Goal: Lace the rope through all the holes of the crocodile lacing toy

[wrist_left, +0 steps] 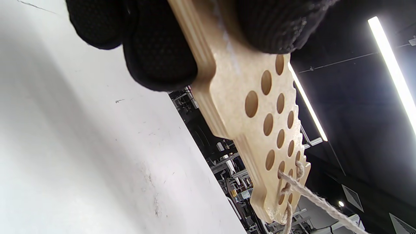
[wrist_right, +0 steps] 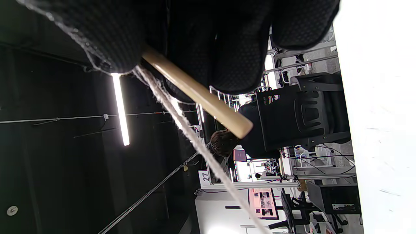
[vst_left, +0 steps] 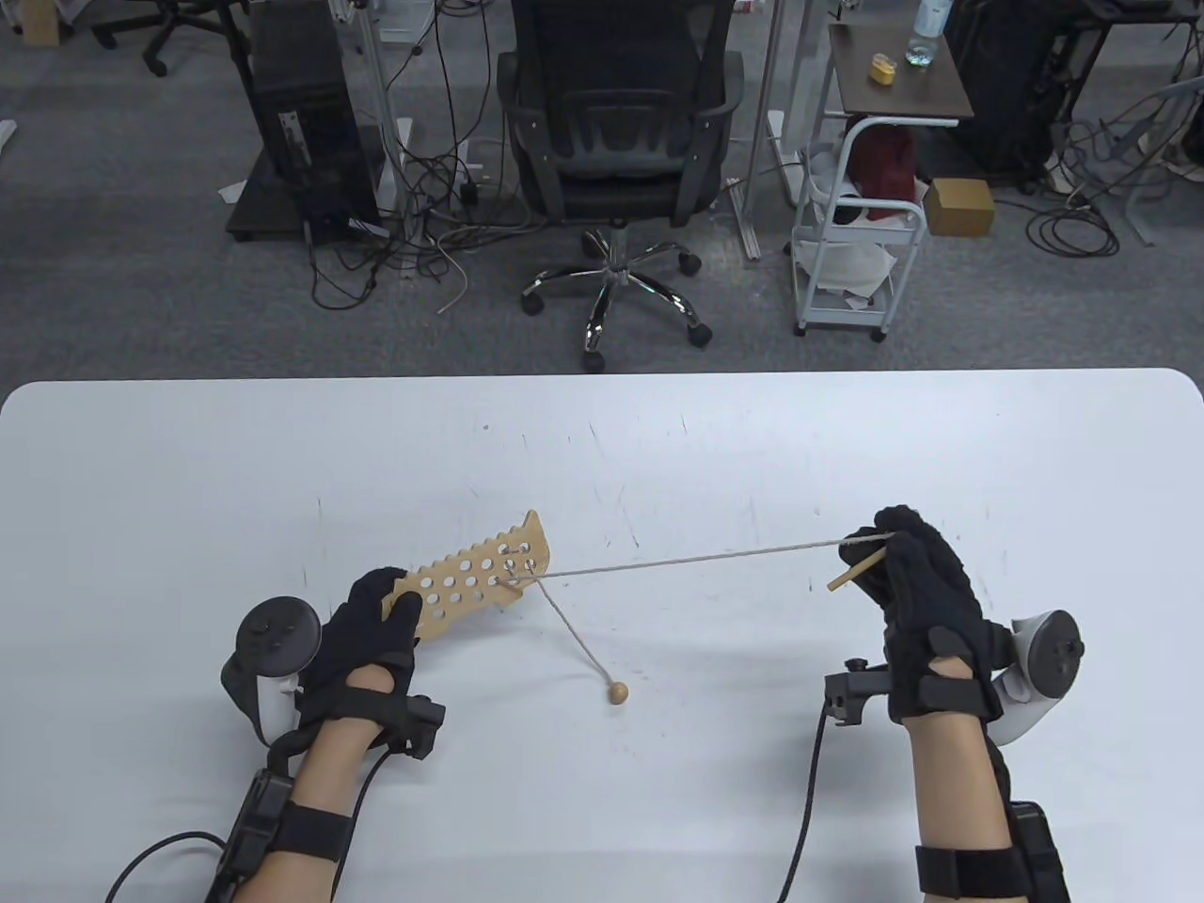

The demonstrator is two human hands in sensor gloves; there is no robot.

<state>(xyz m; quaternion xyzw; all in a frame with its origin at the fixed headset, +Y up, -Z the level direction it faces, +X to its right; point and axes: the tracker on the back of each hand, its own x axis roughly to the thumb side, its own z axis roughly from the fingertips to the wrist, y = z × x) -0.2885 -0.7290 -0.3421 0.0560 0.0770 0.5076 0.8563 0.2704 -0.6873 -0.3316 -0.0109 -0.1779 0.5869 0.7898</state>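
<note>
My left hand (vst_left: 376, 625) grips the near end of a flat wooden crocodile board (vst_left: 480, 576) with many round holes and holds it tilted above the white table (vst_left: 602, 451). In the left wrist view the board (wrist_left: 260, 130) runs away from my fingers (wrist_left: 156, 55). A beige rope (vst_left: 696, 557) leaves a hole near the board's far end and stretches taut to my right hand (vst_left: 903, 564). That hand grips the rope's wooden needle (vst_left: 856, 571), seen close as a stick (wrist_right: 198, 94) beside the rope (wrist_right: 195, 143). The rope's other end hangs to a wooden bead (vst_left: 617, 693) on the table.
Beyond the table's far edge stand a black office chair (vst_left: 616, 141), a white trolley (vst_left: 861, 226) and a computer tower (vst_left: 301, 122) with cables on the floor. Bare white tabletop surrounds the board on every side.
</note>
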